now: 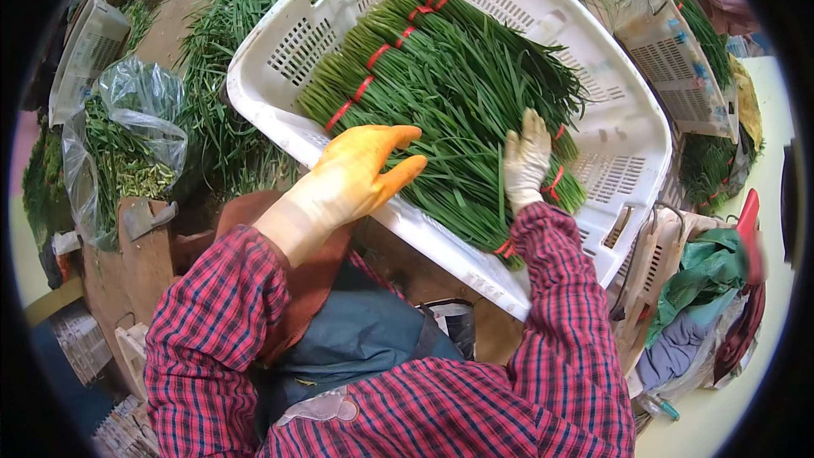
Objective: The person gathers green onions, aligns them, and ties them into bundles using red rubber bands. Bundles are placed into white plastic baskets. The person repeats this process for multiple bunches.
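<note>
Several bundles of garlic chives (445,102), bound with red ties, fill much of a white slatted plastic crate (273,111) before me. Their pale stem ends face two opposite sides of the crate, and the green leaves overlap in the middle. Over the crate's near rim is my left hand (365,168), in an orange and cream rubber glove. Its thumb and fingers are spread with nothing between them. My right hand (528,156), in a soiled cream glove, rests palm down on the leaves, beside the bundles whose stems face right. It grips nothing that I can see.
Loose chives (222,57) are heaped on the floor at left. A clear plastic bag (143,92) with greens and trimmings stands beside a wooden block (146,222). Another crate (680,70) of bundles is at upper right. Cloths (693,280) and a red-handled object (750,235) lie at right.
</note>
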Available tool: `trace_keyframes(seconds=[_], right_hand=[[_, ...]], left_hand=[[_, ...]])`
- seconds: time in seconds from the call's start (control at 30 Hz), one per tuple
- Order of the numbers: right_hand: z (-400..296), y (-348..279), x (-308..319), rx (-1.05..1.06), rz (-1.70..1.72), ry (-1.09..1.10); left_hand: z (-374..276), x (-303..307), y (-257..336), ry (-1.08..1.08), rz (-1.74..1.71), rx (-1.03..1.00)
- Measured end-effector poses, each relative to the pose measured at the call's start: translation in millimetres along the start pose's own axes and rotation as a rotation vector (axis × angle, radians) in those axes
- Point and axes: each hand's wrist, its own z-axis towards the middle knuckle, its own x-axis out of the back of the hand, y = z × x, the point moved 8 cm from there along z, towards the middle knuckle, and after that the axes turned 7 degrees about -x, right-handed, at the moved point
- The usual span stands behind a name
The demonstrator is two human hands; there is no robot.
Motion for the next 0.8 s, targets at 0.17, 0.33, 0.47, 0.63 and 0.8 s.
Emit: trace_keyframes(seconds=[0.17,0.33,0.47,0.63,0.8], right_hand=[[37,-75,-64,0.129,-0.064,-0.043],[38,-89,-87,0.068,-0.098,-0.073],[40,-80,-103,0.056,-0.103,-0.097],[37,-76,-101,0.066,-0.080,-0.076],[35,-86,-91,-0.031,-0.102,0.018]], left_hand=[[10,-5,6,0.000,-0.031,-0.071],[22,8,37,-0.031,-0.067,-0.114],[21,26,61,-0.008,-0.044,-0.122],[-4,49,59,0.090,-0.259,-0.076],[-67,88,77,0.385,-0.552,-0.021]])
